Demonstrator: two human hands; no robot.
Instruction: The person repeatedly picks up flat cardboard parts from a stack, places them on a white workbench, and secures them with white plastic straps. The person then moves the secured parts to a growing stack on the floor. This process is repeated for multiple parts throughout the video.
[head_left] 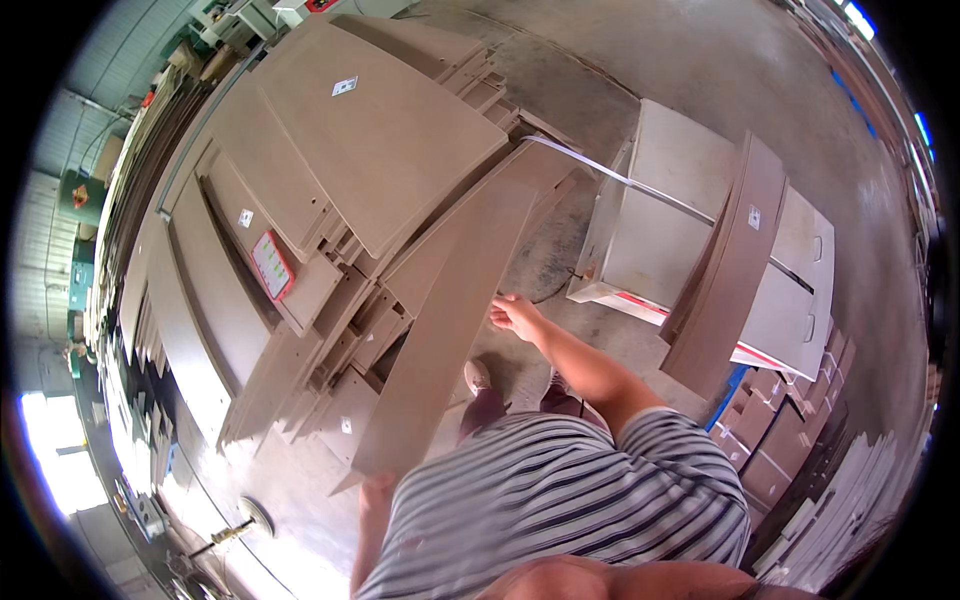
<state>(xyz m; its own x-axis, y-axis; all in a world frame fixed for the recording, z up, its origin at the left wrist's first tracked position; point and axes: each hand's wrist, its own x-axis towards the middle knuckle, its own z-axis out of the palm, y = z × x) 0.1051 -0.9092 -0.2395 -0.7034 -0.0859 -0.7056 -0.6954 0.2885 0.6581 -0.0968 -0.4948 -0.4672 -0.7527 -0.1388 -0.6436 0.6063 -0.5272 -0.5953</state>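
A long, narrow brown board [440, 330] slants in front of me, one end by my left side and the other reaching toward the stack of panels. At its near end, my left hand [377, 490] is closed on the board, with most of the fingers hidden. My right hand [515, 314] grips the board's right edge about midway along, fingers curled. Just left of the board, several brown panels [390, 130] lie in a large, uneven stack. A red-framed card [271, 265] with a white face rests on that stack.
White cabinets [670, 160] stand to the right, with brown boards [735, 270] lying across them and a white strap [590, 160] at their near side. Brown cartons [775, 440] and pale strips [840, 510] sit at the lower right. A round-based stand [256, 517] is at the lower left.
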